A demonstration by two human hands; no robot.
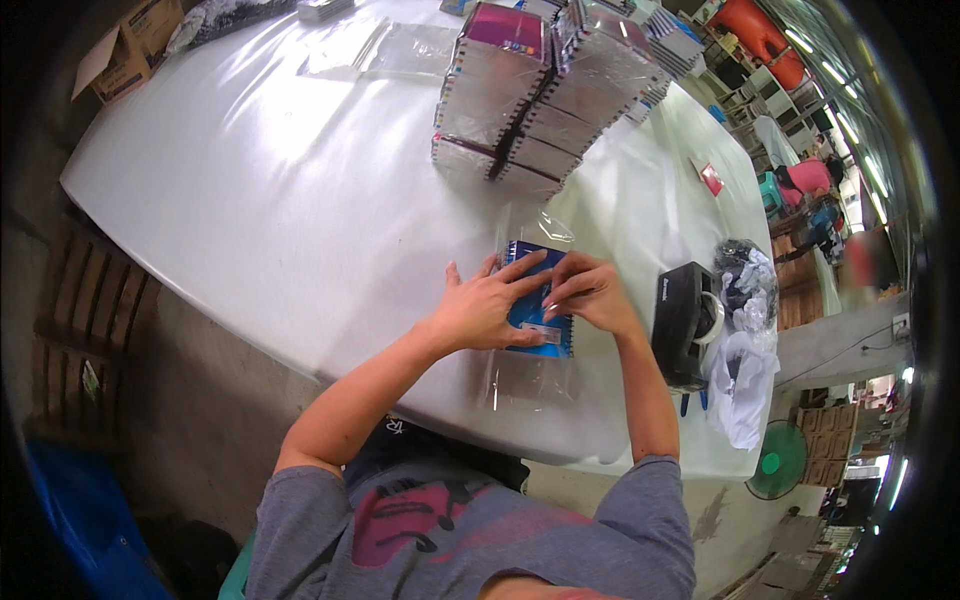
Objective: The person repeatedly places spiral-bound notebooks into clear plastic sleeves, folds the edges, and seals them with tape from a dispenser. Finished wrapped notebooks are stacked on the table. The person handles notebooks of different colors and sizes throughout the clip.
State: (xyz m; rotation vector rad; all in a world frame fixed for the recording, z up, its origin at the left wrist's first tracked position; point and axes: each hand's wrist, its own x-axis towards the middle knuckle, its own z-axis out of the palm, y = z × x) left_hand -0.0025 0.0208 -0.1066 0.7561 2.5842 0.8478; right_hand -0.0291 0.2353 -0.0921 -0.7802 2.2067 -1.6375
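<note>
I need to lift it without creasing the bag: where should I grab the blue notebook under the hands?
Probably the blue notebook by its near short edge, coming from the person's side. It lies flat inside the clear sleeve, the left hand presses its cover, the right hand covers the spiral side.

Left hand (485,305) flat, fingers spread; right hand (590,292) curled, fingertips pinched; forearms converging.

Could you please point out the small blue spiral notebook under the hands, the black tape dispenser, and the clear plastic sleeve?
small blue spiral notebook (527,312), head view, blue cover between the hands.
black tape dispenser (677,310), head view, black top side.
clear plastic sleeve (530,382), head view, empty near end.
</note>
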